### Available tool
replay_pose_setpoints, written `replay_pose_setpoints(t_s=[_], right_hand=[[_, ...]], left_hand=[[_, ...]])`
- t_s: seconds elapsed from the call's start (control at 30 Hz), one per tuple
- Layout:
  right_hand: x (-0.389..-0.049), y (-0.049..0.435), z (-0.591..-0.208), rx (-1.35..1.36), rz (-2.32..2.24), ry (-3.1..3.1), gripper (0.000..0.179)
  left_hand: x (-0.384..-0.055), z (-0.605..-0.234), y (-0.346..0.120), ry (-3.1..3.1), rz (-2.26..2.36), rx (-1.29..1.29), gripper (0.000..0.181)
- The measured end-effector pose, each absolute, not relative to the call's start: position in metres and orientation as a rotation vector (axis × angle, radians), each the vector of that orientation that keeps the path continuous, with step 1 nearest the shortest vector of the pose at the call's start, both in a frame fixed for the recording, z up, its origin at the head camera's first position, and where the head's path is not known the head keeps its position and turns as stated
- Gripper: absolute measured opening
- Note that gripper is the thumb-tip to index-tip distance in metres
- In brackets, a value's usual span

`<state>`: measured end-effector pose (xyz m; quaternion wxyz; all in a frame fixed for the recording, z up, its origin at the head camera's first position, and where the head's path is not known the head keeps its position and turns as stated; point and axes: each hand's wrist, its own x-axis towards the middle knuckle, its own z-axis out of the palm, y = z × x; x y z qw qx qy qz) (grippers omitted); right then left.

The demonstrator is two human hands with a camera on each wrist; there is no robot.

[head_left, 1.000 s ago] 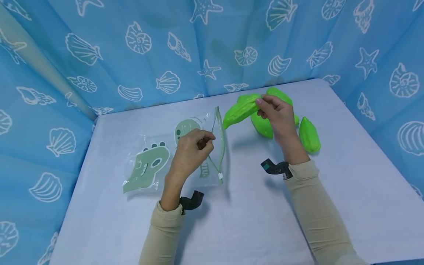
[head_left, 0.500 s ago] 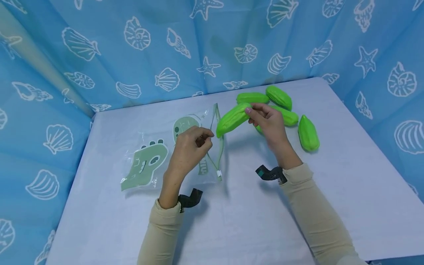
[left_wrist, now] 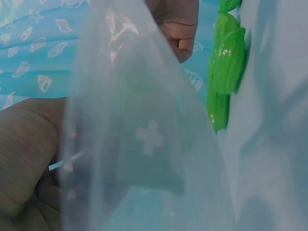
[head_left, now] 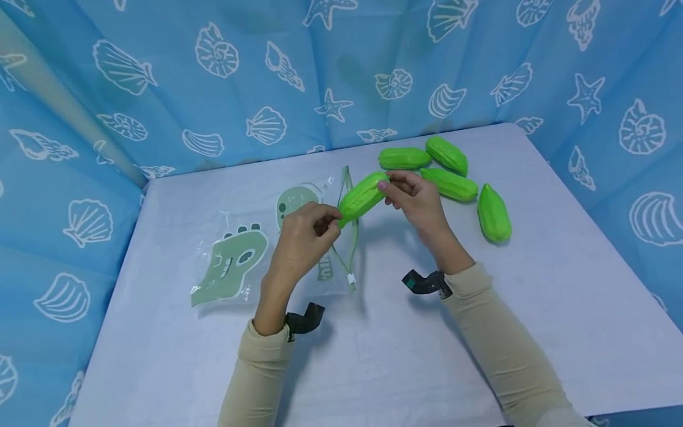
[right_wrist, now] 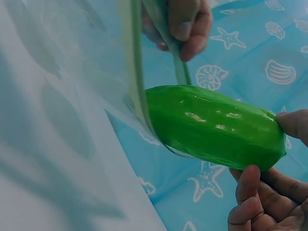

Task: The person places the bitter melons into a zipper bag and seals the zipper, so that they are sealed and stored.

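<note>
My right hand (head_left: 421, 207) pinches the far end of a bright green, ridged, gourd-shaped piece (head_left: 365, 196) between thumb and fingers. A clear slider zip bag (head_left: 235, 264) with a green dinosaur print stands in the middle-left of the table. At its mouth, my left hand (head_left: 303, 238) pinches the green zip strip, holding the mouth apart. In the right wrist view the green piece (right_wrist: 211, 125) has its leading end inside the bag's mouth. Clear film (left_wrist: 149, 144) covers much of the left wrist view, partly hiding the left fingers.
Several more green pieces lie at the back right of the white table (head_left: 405, 356), one of them (head_left: 494, 213) apart from the others. A white slider (head_left: 350, 278) sits at the near end of the zip strip. A blue shell-patterned curtain (head_left: 331, 71) surrounds the table's back and sides.
My right hand has carried the green piece leftward and nearer, from above the other pieces to the bag's mouth. My left hand keeps its grip on the bag with little movement.
</note>
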<state>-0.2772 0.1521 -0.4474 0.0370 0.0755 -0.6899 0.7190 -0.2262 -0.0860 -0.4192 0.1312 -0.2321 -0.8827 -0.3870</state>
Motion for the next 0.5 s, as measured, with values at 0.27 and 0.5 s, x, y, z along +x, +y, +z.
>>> replay_pose_setpoints(t_s=[0.27, 0.5], right_hand=[[-0.273, 0.142, -0.451, 0.269, 2.147, -2.215, 0.045], [-0.273, 0.137, -0.456, 0.294, 2.077, -2.313, 0.047]], left_hand=[[-0.225, -0.418, -0.088, -2.544, -1.18, -0.67, 0.017], [-0.225, -0.418, -0.089, -2.525, -1.201, -0.701, 0.017]])
